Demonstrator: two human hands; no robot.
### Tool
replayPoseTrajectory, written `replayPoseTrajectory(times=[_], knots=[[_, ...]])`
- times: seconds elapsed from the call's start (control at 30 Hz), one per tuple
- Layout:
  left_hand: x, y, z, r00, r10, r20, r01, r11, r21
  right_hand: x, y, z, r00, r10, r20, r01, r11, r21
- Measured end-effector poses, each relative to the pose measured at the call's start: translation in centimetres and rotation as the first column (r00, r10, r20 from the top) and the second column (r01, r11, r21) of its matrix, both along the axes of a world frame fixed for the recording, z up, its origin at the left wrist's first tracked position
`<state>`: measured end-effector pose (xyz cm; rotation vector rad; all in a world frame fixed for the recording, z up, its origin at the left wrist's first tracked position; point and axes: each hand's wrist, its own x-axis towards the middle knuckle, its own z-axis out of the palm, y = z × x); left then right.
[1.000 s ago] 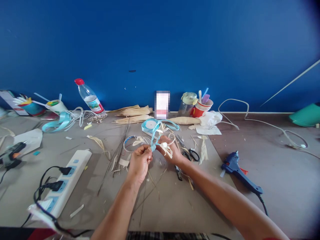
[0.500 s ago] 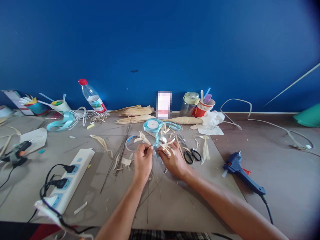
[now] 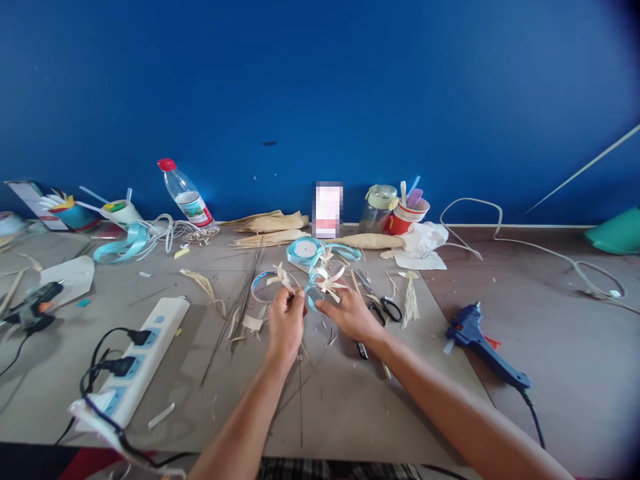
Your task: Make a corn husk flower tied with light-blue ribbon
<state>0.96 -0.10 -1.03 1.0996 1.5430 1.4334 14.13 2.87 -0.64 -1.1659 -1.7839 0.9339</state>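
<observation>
My left hand (image 3: 287, 327) is closed in a pinch on a light-blue ribbon (image 3: 312, 275) at the middle of the table. A thin blue-and-white hoop (image 3: 254, 288) curves out behind that hand; whether the fingers also grip it is hidden. Pale dried-husk flowers (image 3: 330, 283) stand above the pinch, with more husk petals (image 3: 281, 275) on the left. My right hand (image 3: 354, 315) is just right of the ribbon, thumb and forefinger apart, thumb tip close to a ribbon tail. The ribbon spool (image 3: 306, 249) lies behind both hands.
Black-handled scissors (image 3: 391, 309) lie beside my right hand, near a blue glue gun (image 3: 487, 347). To the left are a power strip (image 3: 145, 360) and thin dark wires (image 3: 243, 300). Farther back stand a bottle (image 3: 187, 197), a jar (image 3: 379, 208) and red cups (image 3: 407, 217).
My right hand has shifted slightly right and its fingers have parted from the ribbon. The husk flower has turned a little. My left hand stays nearly in place.
</observation>
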Motion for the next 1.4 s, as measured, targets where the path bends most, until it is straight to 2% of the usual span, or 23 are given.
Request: replayPoseTrajectory(times=[0.07, 0.13, 0.37, 0.47, 0.63, 0.7, 0.9, 1.1, 1.4], knots=[[0.1, 0.1, 0.2, 0.996, 0.002, -0.086, -0.002, 1.0, 0.004, -0.4, 0.2, 0.3, 0.968, -0.044, -0.246, -0.005, 0.981, -0.193], [0.2, 0.1, 0.2, 0.992, -0.015, -0.126, 0.016, 1.0, 0.009, -0.9, 0.3, 0.4, 0.903, -0.115, -0.413, -0.013, 0.956, -0.294], [0.7, 0.2, -0.3, 0.992, -0.07, -0.102, 0.074, 0.997, 0.036, -1.5, 0.0, 0.4, 0.797, -0.142, -0.587, -0.102, 0.926, -0.363], [0.9, 0.2, -0.3, 0.994, -0.104, -0.036, 0.106, 0.994, 0.042, -1.3, 0.1, 0.3, 0.771, -0.162, -0.616, -0.127, 0.909, -0.398], [0.9, 0.4, -0.1, 0.955, -0.137, 0.262, 0.163, 0.983, -0.079, -1.1, 0.4, 0.0, 0.74, -0.221, -0.635, -0.18, 0.844, -0.505], [0.9, 0.5, 0.0, 0.942, -0.125, 0.313, 0.165, 0.981, -0.107, -1.0, 0.5, -0.1, 0.729, -0.232, -0.644, -0.192, 0.833, -0.518], [1.0, 0.5, 0.6, 0.943, -0.085, 0.32, 0.121, 0.988, -0.093, -0.8, 0.7, -0.2, 0.718, -0.226, -0.658, -0.221, 0.823, -0.523], [1.0, 0.6, 0.8, 0.945, -0.155, 0.286, 0.183, 0.98, -0.074, -0.6, 0.9, -0.6, 0.743, -0.193, -0.64, -0.236, 0.82, -0.521], [0.7, 0.7, -0.6, 0.989, -0.09, 0.115, 0.091, 0.996, -0.009, -0.4, 0.9, -0.1, 0.767, -0.191, -0.612, -0.185, 0.848, -0.497]])
